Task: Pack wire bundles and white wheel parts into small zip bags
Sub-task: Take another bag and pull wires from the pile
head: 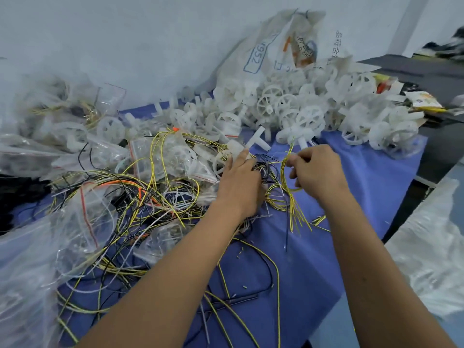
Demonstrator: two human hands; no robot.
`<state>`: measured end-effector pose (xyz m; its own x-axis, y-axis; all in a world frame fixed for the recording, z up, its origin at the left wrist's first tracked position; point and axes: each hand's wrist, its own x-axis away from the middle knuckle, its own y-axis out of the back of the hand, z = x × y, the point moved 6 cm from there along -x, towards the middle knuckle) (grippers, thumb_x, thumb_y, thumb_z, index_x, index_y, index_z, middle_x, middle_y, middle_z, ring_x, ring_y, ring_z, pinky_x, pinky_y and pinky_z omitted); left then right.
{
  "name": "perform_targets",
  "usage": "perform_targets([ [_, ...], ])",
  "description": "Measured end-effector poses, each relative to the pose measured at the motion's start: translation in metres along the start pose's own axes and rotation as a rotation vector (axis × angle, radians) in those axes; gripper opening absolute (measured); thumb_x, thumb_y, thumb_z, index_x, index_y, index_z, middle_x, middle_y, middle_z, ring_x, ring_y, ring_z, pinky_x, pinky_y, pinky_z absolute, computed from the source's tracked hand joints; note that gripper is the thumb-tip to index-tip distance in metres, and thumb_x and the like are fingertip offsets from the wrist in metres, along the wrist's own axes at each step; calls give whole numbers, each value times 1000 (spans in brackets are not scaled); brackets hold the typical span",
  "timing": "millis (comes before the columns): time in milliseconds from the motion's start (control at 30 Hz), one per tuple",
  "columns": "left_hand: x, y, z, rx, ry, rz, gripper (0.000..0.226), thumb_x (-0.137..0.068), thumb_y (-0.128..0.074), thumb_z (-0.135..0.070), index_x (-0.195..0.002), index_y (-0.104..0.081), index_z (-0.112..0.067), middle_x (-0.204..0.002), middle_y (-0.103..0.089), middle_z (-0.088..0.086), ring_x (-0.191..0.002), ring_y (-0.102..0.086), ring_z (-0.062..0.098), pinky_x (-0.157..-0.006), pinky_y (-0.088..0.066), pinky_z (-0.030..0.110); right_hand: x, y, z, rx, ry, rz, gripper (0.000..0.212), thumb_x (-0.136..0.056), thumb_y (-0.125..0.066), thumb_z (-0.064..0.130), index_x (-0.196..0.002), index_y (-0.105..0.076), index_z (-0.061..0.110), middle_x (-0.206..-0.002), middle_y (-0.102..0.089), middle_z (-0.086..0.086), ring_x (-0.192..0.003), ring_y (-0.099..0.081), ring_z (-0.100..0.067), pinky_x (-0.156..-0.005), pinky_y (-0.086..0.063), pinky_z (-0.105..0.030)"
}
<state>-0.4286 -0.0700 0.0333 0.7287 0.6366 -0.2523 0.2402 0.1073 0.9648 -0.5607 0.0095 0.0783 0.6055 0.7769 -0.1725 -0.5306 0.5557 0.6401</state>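
- A big clear bag (22, 267) is seen at the far left edge, partly over the blue cloth (364, 197) that covers the surface.
- Small zip bags (160, 156) with red strips are piled behind it, at the back left. Some are filled with white parts and wires.
- A messy heap of loose wires (140, 197) is spread in front of those bags. Yellow, black, white and orange ones are mixed up in it.
- More yellow and black wires (251, 285) are laid on the cloth near the bottom, between the two arms.
- The left hand (241, 182) is placed on the right end of the heap. Its fingers are bent down into a clump of dark wires, and one finger is pointed up at a white T-shaped part (258, 138). Whether the clump is truly held cannot be told.
- A bundle (292, 194) of yellow wires is seen between the hands. It is bent into a loop, and its loose ends are fanned out down onto the cloth.
- The right hand (316, 172) is closed on the top of the loop, which is pinched by the fingertips.
- A large pile of white wheels (301, 106) is heaped at the back, from the middle to the right.
- A white sack (266, 51) with printed writing is leaned on the wall behind the wheels.
- A sheet of clear plastic (431, 242) is seen at the far right, off the cloth.
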Motion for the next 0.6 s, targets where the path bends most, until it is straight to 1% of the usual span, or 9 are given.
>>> perform_targets([
  [67,9,19,3,235,-47,-62,34,-97,-64,-36,-123,-71,-13,-154,-45,8,-149,-28,27,-122,-23,40,5,1,23,-18,118,-89,30,-98,-56,15,-85,-69,-9,-72,-68,-25,-64,-66,-37,-60,-56,-44],
  [100,16,31,6,334,-51,-94,31,-95,-68,-34,-118,-73,-12,-149,-50,8,-142,-40,27,-117,-32,38,8,-1,34,-37,168,-134,32,-99,-56,17,-84,-68,-10,-75,-66,-28,-72,-65,-45,-67,-55,-50],
  [167,34,57,19,436,-42,-184,21,-93,-71,-30,-107,-75,-13,-129,-62,4,-116,-59,24,-98,-48,39,15,-1,55,-100,239,-247,33,-99,-55,20,-83,-68,-6,-76,-66,-26,-78,-63,-46,-72,-52,-53],
  [233,61,86,42,396,-9,-316,13,-95,-67,-30,-96,-73,-18,-104,-64,-3,-87,-61,17,-79,-52,38,25,-1,79,-187,309,-359,34,-99,-53,25,-83,-69,-1,-75,-67,-19,-75,-63,-39,-71,-51,-50],
  [333,113,123,91,235,154,-535,16,-94,-60,-35,-83,-64,-23,-86,-56,-9,-75,-51,14,-67,-42,33,40,-12,117,-391,403,-406,33,-99,-52,29,-81,-69,7,-67,-66,-9,-66,-63,-30,-64,-50,-45],
  [400,146,135,126,71,366,-592,18,-89,-60,-39,-81,-58,-23,-87,-55,-6,-82,-53,19,-67,-36,32,48,-38,146,-635,414,-276,28,-98,-53,26,-84,-72,12,-63,-65,-3,-57,-62,-23,-53,-46,-34],
  [500,188,132,175,-145,683,-453,32,-82,-75,-36,-97,-57,-15,-108,-53,9,-103,-51,32,-73,-33,35,61,-95,187,-888,316,54,29,-102,-52,15,-81,-72,14,-61,-63,-2,-49,-54,-16,-44,-38,-24],
  [567,209,130,202,-77,813,-382,40,-78,-78,-30,-105,-55,-9,-113,-52,16,-103,-51,38,-74,-35,37,71,-132,210,-919,260,226,31,-103,-49,12,-82,-72,11,-63,-62,-2,-52,-55,-14,-43,-39,-24],
  [600,216,131,214,4,860,-378,38,-78,-76,-28,-103,-56,-9,-109,-55,14,-98,-54,37,-74,-38,37,75,-148,220,-930,240,283,31,-103,-49,11,-84,-73,10,-64,-62,-2,-54,-56,-14,-43,-41,-24],
])
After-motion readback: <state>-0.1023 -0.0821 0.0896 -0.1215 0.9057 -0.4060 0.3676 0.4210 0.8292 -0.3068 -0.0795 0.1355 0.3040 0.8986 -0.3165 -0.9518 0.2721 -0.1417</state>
